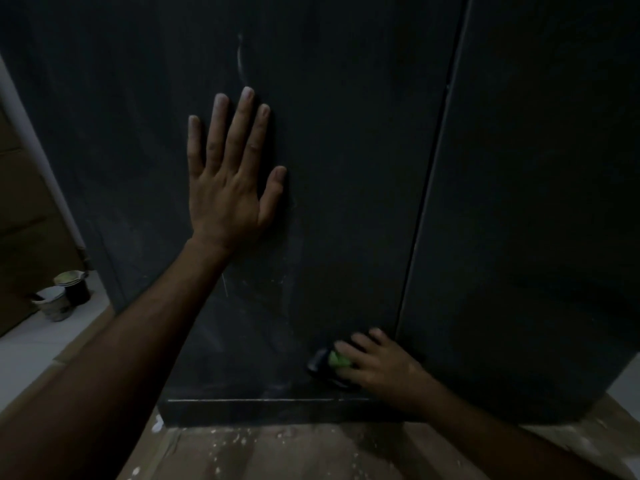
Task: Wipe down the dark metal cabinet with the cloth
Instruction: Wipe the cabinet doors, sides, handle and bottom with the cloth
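The dark metal cabinet fills most of the head view, with a vertical seam between its two doors right of centre. My left hand lies flat against the left door, fingers spread, holding nothing. Low on that door, close to the seam and just above the base ledge, my right hand presses a dark cloth with a green patch against the metal. Faint pale smears and scratches show on the door above and below my left hand.
Two paint-stained cups stand on the pale floor at the left, beside a brown board. Brown cardboard speckled with white covers the floor in front of the cabinet base.
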Motion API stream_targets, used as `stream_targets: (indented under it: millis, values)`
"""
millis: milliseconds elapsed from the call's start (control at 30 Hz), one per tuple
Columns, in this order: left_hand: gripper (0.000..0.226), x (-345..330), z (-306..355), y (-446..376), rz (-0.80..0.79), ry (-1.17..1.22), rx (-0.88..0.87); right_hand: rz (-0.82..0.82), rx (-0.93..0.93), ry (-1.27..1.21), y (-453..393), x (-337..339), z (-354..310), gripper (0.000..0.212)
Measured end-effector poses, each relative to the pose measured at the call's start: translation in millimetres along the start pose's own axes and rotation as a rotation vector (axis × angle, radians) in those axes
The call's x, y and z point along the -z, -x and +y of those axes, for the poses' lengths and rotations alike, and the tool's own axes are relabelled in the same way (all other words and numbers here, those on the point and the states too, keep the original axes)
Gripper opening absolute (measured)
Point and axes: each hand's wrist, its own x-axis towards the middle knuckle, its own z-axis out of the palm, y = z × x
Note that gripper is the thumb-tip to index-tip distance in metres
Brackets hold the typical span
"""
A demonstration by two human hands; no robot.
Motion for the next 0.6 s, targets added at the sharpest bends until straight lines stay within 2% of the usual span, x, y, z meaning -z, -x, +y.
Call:
stream_targets:
  millis: [67, 233, 267, 333, 400, 467, 533, 600]
  values:
    - [0.069, -1.7, 0.5, 0.0, 0.001, -0.001, 0.005, -0.024, -0.004, -0.019, 24.3, 4.2, 14.4, 0.027]
    - [0.069, -2.4, 0.7, 2.1, -0.007, -0.009, 0.009, 0.262, -0.502, -0.111, -18.7, 31.9, 44.8, 0.045]
    - [0.069, -2.3, 0.7, 1.7, -0.009, -0.01, 0.011, 0.278, -0.51, -0.135, -32.7, 32.5, 37.2, 0.044]
    - [0.07, -0.3, 1.1, 0.7, -0.02, -0.008, 0.02, 0.201, -0.369, -0.154, -43.8, 25.1, 9.3, 0.038]
    - [0.07, 2.1, 1.7, 0.4, -0.027, -0.01, 0.022, 0.025, -0.153, -0.13, -30.1, 14.8, -18.5, 0.026]
    - [0.07, 2.1, 0.7, 0.2, -0.033, -0.007, 0.011, -0.128, -0.064, -0.096, -6.8, 12.8, -25.1, 0.019]
    - [0.071, 1.1, -0.3, 0.0, -0.039, -0.003, 0.002, -0.105, -0.127, -0.07, 10.7, 16.1, -10.7, 0.022]
    - [0.071, -0.1, -0.8, 0.8, -0.044, 0.002, 0.004, -0.03, -0.273, -0.079, 13.0, 27.2, 6.5, 0.023]
